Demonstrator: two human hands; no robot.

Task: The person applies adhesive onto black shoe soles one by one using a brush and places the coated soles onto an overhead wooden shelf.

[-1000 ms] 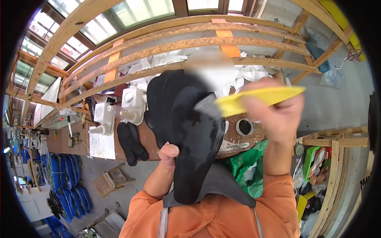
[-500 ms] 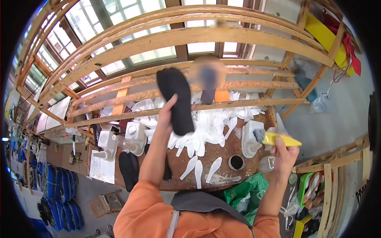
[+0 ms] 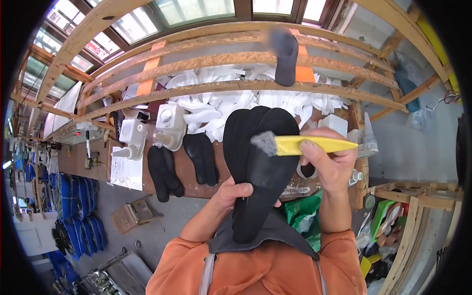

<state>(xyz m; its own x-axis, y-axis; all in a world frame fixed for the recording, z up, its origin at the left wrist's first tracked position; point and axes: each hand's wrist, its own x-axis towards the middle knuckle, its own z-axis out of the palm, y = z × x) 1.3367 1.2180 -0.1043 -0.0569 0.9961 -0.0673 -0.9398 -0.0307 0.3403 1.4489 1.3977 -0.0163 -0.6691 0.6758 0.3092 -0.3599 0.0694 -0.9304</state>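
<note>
My left hand (image 3: 230, 193) grips overlapping black insoles (image 3: 268, 184) in front of my chest, thumb on top and fingers mostly hidden underneath. A faint sheen shows on the upper insole's surface. Pinched in my right hand (image 3: 330, 162) is a brush (image 3: 312, 145) with a flat yellow handle. Its grey, clumped bristles lie over the wide end of the insoles; I cannot tell how firmly they touch. On the bench to the left rest more black insoles (image 3: 200, 160) in small piles. A dark container is partly hidden behind my right hand.
White strap-like pieces (image 3: 211, 113) cover the back of the brown bench (image 3: 196, 189). White plastic bottles (image 3: 171, 127) stand at left. Wooden slats (image 3: 196, 93) cross above, one bearing a dark insole (image 3: 286, 64). A green bag (image 3: 300, 209) hangs below the bench front.
My left hand has come down from near the slats to my chest and now holds overlapping insoles. The brush has moved left, from beside a white bottle to over the insoles.
</note>
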